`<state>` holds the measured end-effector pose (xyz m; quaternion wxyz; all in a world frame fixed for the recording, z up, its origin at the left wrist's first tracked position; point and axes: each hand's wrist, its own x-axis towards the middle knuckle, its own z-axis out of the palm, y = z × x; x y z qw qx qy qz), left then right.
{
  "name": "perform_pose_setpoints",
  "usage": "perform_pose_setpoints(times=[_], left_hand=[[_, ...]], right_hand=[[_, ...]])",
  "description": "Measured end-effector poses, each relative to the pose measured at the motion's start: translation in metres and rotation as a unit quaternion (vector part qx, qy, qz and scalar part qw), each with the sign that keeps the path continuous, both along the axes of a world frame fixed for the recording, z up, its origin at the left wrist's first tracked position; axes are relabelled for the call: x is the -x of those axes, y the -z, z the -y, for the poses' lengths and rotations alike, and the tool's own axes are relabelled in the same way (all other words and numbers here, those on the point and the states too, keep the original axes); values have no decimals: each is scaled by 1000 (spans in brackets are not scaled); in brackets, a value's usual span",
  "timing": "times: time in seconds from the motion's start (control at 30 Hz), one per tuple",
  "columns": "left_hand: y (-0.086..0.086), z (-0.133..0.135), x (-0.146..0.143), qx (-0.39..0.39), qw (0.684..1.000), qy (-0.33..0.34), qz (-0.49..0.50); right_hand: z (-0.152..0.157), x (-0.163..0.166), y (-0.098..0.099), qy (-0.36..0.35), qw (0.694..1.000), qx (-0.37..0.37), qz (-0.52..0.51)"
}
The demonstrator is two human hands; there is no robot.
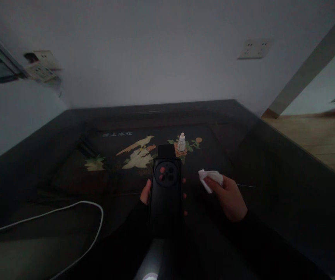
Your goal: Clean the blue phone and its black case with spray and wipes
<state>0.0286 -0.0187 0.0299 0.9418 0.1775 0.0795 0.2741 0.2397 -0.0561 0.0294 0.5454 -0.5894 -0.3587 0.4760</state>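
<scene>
A black smartphone (166,206) with a round camera bump lies in my left hand (146,191), its back facing up. My left thumb shows along one edge and several fingertips along the other. Beyond the phone's top end is a dark rectangular piece (166,151); whether it is attached to the phone I cannot tell. To the right, my right hand (230,198) pinches a crumpled white tissue (212,179) above the dark table. A small white dropper bottle (181,142) stands upright on the table, farther off than both hands.
The glossy black table (214,241) has a bird-and-flower picture (138,158) on its top. A white cable (82,202) curves across the left side. Wall sockets (255,49) are on the far wall, and a power strip (41,71) hangs at the left. Wooden floor (313,134) shows at right.
</scene>
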Motion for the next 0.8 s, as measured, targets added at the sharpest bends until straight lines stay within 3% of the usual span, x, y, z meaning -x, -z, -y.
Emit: perform_pose_setpoints(times=[0.17, 0.3, 0.43, 0.57, 0.7, 0.8], left_hand=[[-3, -3, 13, -43, 996, -76, -28], [5, -6, 22, -53, 993, -100, -46], [19, -11, 18, -33, 993, -82, -72], [22, -15, 5, -38, 984, -94, -148], [15, -15, -2, -132, 922, -216, -292], [9, -18, -2, -203, 870, -271, -357]], right_hand=[[5, -3, -7, -10, 1000, 3, 14], [8, -4, -12, -33, 999, 9, 2], [12, 5, -17, -99, 995, 6, -20], [21, 28, -32, -192, 979, -50, -36], [25, 46, -44, -232, 965, -99, -71], [25, 49, -38, -215, 972, -63, -75]])
